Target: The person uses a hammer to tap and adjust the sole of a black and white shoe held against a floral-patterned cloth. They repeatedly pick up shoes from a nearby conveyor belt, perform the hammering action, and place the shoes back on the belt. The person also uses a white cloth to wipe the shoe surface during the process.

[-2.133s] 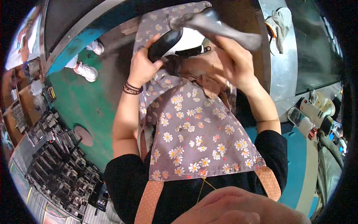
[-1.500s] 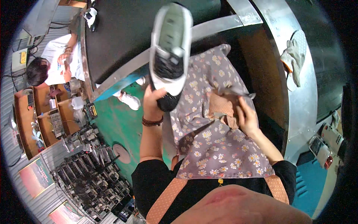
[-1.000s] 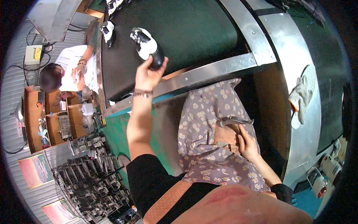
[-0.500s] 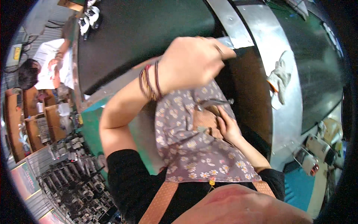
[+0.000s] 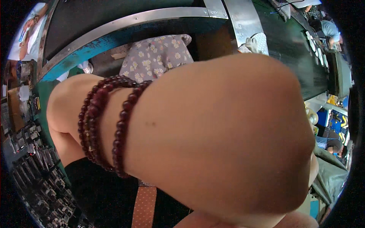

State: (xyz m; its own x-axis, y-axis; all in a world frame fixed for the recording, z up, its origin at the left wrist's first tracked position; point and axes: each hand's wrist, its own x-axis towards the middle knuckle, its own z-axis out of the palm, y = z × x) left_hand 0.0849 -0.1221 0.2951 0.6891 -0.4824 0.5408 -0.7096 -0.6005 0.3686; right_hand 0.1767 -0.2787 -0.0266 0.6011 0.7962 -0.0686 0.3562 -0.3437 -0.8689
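My left hand (image 5: 224, 133) is raised very close to the camera and fills the middle and right of the head view. Its back faces me, and the fingers are hidden behind it, so whether it holds anything does not show. Dark red bead bracelets (image 5: 123, 125) circle the wrist. Beyond the hand lies the grey daisy-patterned apron (image 5: 156, 55) over my lap, partly covered. My right hand is out of sight behind the left one.
A dark belt surface (image 5: 114, 9) with a riveted metal edge (image 5: 152, 16) runs across the far side. A pale glove (image 5: 256, 43) lies on the metal strip at right. White shoe-sole shapes (image 5: 317, 49) sit farther right. Other people are at far left and right.
My left hand has come up from over the apron toward the camera. The right hand, seen earlier at the apron beside a dark curved object, is now hidden. The view has swung right.
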